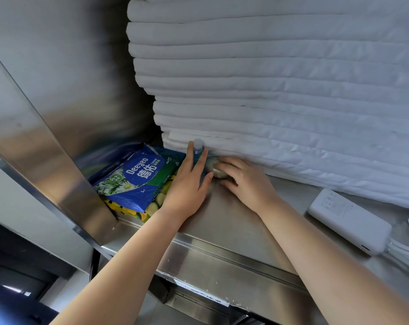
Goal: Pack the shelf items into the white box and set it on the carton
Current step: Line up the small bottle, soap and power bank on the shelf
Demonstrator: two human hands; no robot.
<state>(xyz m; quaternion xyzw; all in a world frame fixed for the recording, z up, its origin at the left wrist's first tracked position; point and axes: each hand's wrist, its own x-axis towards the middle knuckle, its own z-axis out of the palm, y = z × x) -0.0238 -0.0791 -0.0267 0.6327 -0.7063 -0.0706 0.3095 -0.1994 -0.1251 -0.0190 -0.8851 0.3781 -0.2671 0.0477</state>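
Steel shelf (236, 214), bottle (198, 146) under left hand (187, 181)

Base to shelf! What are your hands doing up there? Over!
Left hand open, fingers straddling the small bottle. Right hand curled over a grey-green lump. Wipes pack lies at left. Stacked white pads crowd close behind.

Reaches both bare forearms forward to the small clear bottle with a white cap (198, 146). Lays the left hand (187, 184) palm down, straight fingers (190, 152) flanking that bottle. Curls the right hand (245, 181) just right of the bottle, seemingly gripping a pale grey oval lump (216, 168).
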